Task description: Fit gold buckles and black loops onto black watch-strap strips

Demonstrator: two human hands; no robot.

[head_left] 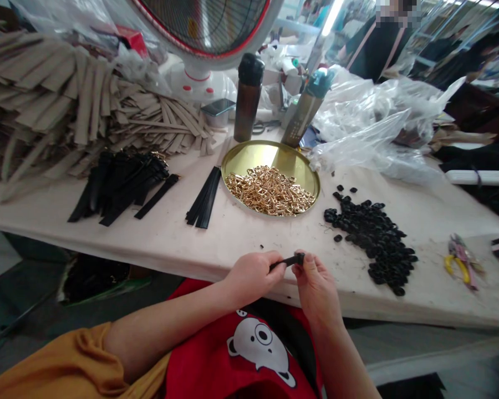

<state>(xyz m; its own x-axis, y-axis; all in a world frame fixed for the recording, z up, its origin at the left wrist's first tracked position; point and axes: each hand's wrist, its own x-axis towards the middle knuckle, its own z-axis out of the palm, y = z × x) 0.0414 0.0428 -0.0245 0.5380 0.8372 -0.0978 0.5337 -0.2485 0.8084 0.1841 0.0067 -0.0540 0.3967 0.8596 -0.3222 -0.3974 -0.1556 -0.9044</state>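
Between my two hands, at the table's front edge, runs a narrow black strap (289,261). My left hand (255,275) is closed round its lower part. My right hand (319,285) pinches the far end, where a small dark lump, perhaps a loop, shows at the fingertips. Beyond my hands, a round gold tray (243,151) holds a heap of small gold buckles (272,191). Several flat black strips (203,202) lie left of the tray. Further left is a pile of black straps (116,185), some with gold metal at their ends. Small black loops (374,233) are heaped to the right.
Yellow-and-pink-handled pliers (461,263) lie far right. A dark bottle (248,100), a tilted grey bottle (301,119) and a fan (203,33) stand behind the tray. Beige strips (66,94) pile up at left, clear plastic (370,122) at back right. A person (374,44) stands beyond.
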